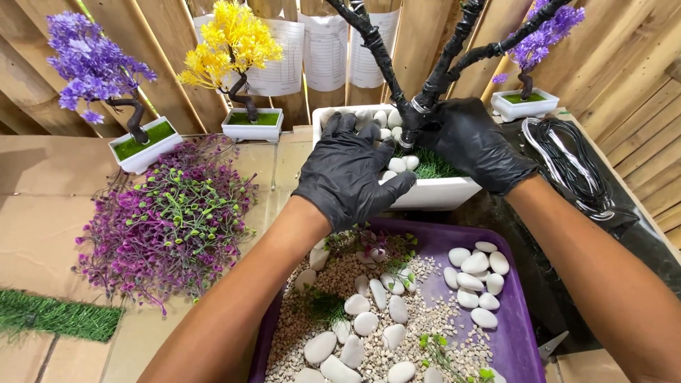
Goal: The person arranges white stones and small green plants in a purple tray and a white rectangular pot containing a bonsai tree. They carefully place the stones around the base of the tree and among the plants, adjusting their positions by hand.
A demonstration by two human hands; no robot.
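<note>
My left hand (347,170) lies spread on pebbles (394,164) in the white pot (433,191); my right hand (472,142) grips the black trunk (411,113) beside it.

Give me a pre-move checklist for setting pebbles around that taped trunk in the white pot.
1. Trunk steadied: ok, right hand grips its base.
2. Left hand placed at the pot: ok, fingers rest on white pebbles inside.
3. White pot level on the surface: ok.
4. Spare pebbles within reach: ok, a pile lies in the purple tray.
5. Trunk firmly rooted: cannot tell, the base is hidden by the gloves.
6. Coiled wire apart from the pot: ok, lies to the right.
</note>
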